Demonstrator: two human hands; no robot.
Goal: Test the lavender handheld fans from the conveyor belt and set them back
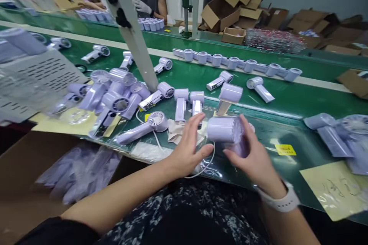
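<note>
A lavender handheld fan (pixel 222 129) is in my right hand (pixel 255 157), above the near edge of the green bench. My thumb and fingers close around its head and neck, and the far side is a little blurred. Just left of that fan, my left hand (pixel 186 145) has its fingers and thumb apart, with nothing between them. Beyond my hands stands another fan (pixel 230 93), its head raised. Two more fans, a left one (pixel 180 103) and a right one (pixel 197 101), lie side by side behind my left hand. A white cable (pixel 211 160) curves below my hands.
Piled fans (pixel 115 92) lie to the left near a slotted grey panel (pixel 54 72). A slanted post (pixel 135 38) rises from the bench. Across the conveyor (pixel 195 72) runs a row of fans (pixel 233 62). More bagged fans (pixel 356 130) are at right. A co-worker's gloved hand (pixel 141 6) shows opposite.
</note>
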